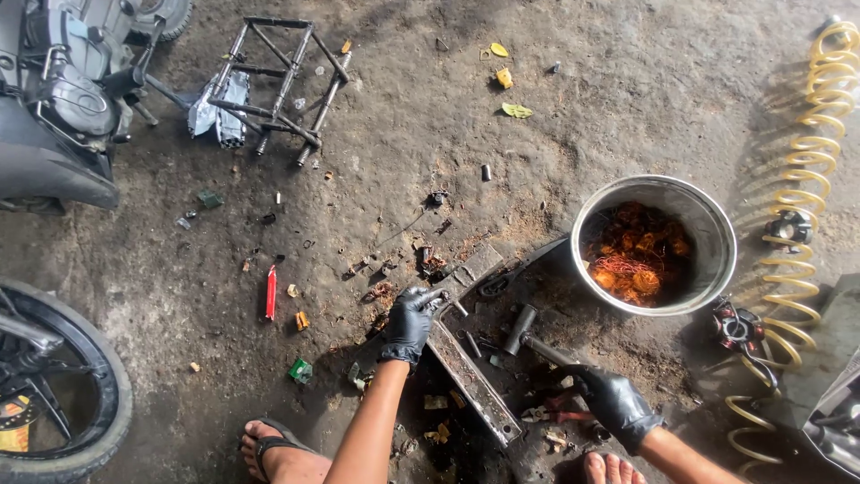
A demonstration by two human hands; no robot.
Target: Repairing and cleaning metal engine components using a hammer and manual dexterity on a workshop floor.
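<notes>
Head view: two gloved hands (pixel 409 323), one hammer (pixel 536 341).

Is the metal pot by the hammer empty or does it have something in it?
Not empty: the metal pot stands upright, partly filled with orange-red copper wire coils.

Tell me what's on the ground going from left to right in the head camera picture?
Motorbike wheel → red stick-shaped thing → left hand in a black glove, on a metal bar → hammer → right hand, gloved, gripping its handle → metal pot of copper wire → yellow coiled hose.
</notes>
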